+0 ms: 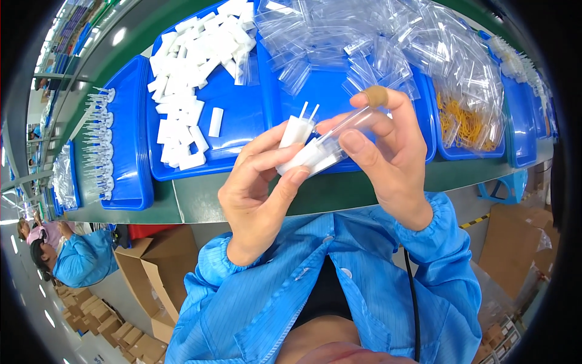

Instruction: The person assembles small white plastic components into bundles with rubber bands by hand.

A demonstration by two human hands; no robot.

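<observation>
Above the front edge of the bench, my left hand point(253, 188) pinches white block-like pieces between thumb and fingers. One is a small white plug point(295, 131) with two thin pins pointing up. Beside it, a white block point(301, 160) lies at the mouth of a clear plastic sleeve point(354, 126), seemingly partly inside it. My right hand point(394, 148) grips this sleeve between thumb and fingers; a tan finger cot point(376, 96) covers one fingertip. Where the pieces meet between my hands is partly hidden by my fingers.
A blue tray point(239, 142) holds a heap of white blocks point(194, 67). Clear sleeves point(357, 36) pile up at the back. Yellow rubber bands point(464, 124) lie to the right. White pronged pieces point(100, 142) line the left tray. Cardboard boxes point(160, 273) and a co-worker point(79, 258) are at left.
</observation>
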